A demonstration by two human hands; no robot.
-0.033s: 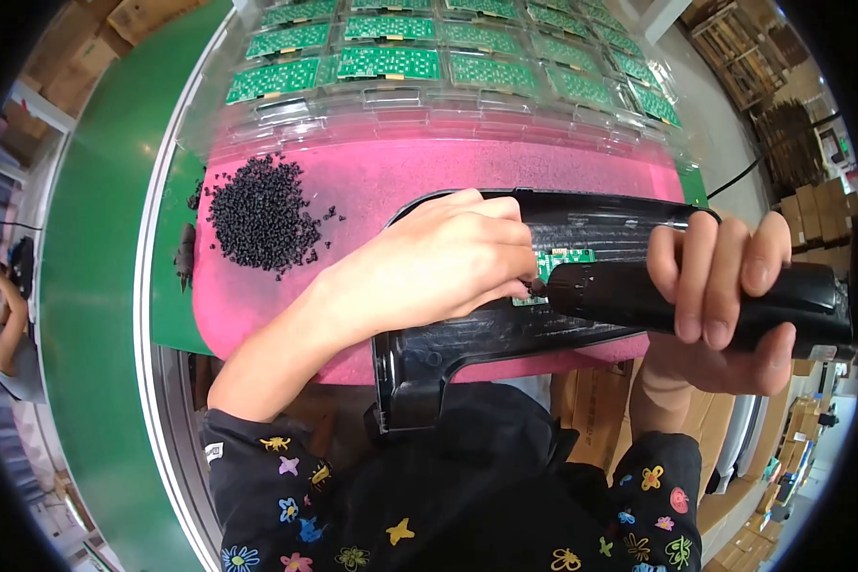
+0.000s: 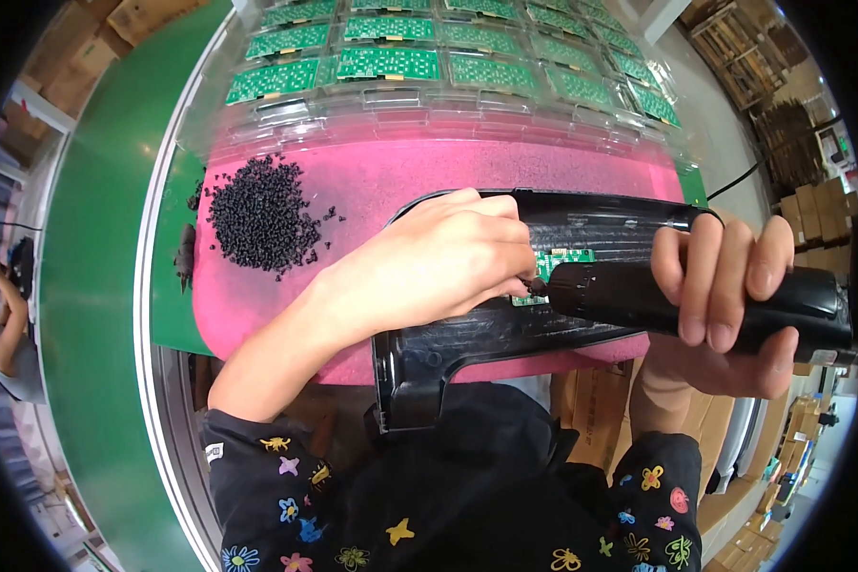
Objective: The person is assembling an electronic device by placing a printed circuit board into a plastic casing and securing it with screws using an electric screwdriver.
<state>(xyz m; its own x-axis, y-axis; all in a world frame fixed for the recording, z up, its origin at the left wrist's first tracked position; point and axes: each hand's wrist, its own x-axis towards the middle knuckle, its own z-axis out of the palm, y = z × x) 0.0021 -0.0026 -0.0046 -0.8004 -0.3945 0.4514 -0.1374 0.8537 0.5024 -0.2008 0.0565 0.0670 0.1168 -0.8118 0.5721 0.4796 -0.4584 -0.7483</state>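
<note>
A black power screwdriver lies level in my right hand, its fingers wrapped around the body. Its nose points left, at a small green circuit board set inside a long black plastic housing. My left hand is closed in a pinch over the board, right by the screwdriver's tip. Small dark bits that look like black screws show at its fingertips, partly hidden. Left of the housing, a heap of small black screws is spread on the pink mat.
Clear plastic trays with rows of green circuit boards stand beyond the mat. A dark, worn object lies at the mat's left edge. Cardboard boxes are stacked at right. Another person's arm shows far left.
My right hand and the screwdriver have shifted very slightly, and its fingers have moved a little to the right. My left hand and the housing look unmoved.
</note>
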